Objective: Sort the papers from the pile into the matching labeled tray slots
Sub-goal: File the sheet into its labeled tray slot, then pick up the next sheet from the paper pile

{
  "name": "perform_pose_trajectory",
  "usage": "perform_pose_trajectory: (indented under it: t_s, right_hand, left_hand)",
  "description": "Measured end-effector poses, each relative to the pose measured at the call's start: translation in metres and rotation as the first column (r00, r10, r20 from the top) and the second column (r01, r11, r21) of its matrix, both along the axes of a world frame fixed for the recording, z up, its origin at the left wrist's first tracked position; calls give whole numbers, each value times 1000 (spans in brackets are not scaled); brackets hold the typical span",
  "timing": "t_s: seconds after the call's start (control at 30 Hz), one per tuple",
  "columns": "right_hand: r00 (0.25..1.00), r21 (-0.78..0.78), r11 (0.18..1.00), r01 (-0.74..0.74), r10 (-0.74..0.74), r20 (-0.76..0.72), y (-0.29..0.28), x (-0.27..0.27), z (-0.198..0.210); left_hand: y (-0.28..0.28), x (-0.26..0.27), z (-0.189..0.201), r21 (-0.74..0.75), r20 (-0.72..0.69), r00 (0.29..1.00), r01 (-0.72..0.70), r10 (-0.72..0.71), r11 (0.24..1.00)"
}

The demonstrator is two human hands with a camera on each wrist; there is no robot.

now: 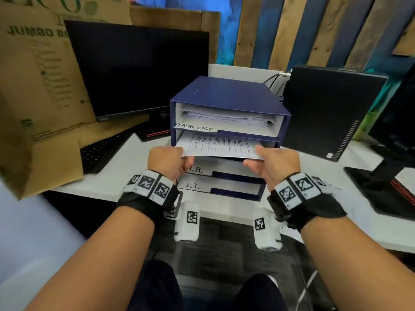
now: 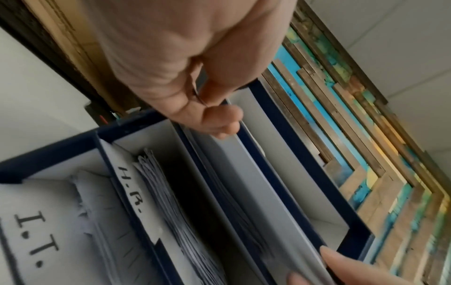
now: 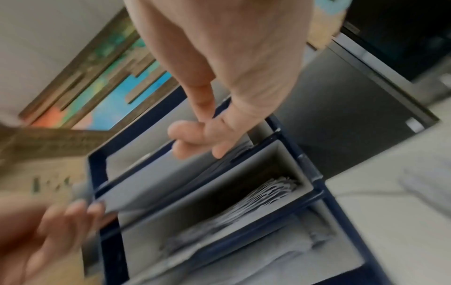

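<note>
Head view shows both hands pinching one printed sheet [image 1: 219, 146] at its near corners: the left hand [image 1: 167, 161] has its thumb on top and fingers curled beneath the left corner, and the right hand [image 1: 272, 163] grips the right corner the same way. That sheet lies flat, its long axis running left to right, its far edge inside the second slot of the blue paper tray [image 1: 226, 102], just below the TASK LIST label [image 1: 195, 127]. Below sit the H.R. label [image 1: 195, 169] and I.T. label [image 1: 192, 185]. The tray stands on the white table [image 1: 125, 162].
</note>
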State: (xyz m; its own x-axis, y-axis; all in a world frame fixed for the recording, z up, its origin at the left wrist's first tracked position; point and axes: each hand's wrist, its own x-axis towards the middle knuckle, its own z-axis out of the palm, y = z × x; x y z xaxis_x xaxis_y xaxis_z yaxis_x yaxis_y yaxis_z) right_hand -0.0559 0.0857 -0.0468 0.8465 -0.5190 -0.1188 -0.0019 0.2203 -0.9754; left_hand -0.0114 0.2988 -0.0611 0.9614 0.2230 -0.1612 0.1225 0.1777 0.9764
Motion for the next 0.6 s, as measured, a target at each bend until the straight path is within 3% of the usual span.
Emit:
perform_pose_trajectory:
  t_s: [0.1,0.17,0.23,0.3,0.37,0.43,0.47,0.5,0.53,0.6]
  right_hand:
    - [999,-327,945,-20,5,-48,1,-6,-11]
    - [999,-581,814,9,-35,-33,0,-12,-14]
    - [998,-742,669,47,-65,4,0,-14,-15]
    - [998,-818,573,54,-52,30,0,-12,-16]
    - [1000,-837,547,9,-14,1,3,-8,-19]
    - [1000,-840,542,-15,0,-18,5,-4,-21]
    - [1000,-837,546,-3,-6,-7,5,-3,-21]
    - [1000,-836,549,7,-15,-1,5,-1,-21]
    - [1000,-836,548,12,-26,-3,5,1,-22]
    - [999,-834,552,10,-41,-16,6,3,-24]
  left_hand:
    - [-12,18,-2,47,28,996,-87,86,995]
    - [-18,25,-1,42,66,985,-164,161,986]
    - [-25,25,1,57,92,979,-187,181,981]
    - [-31,20,-1,-66,95,973,-205,211,977]
    - [-34,10,-4,-134,112,956,-257,272,957]
    - [-39,-3,-7,8,230,933,-286,277,958]
    - [-42,-8,-8,186,333,919,-284,212,940]
    - [-43,-10,-12,410,428,900,-275,83,870]
    - [-46,-13,-15,603,488,870,-279,-69,747]
    - [-53,-10,-19,832,476,811,-290,-341,472]
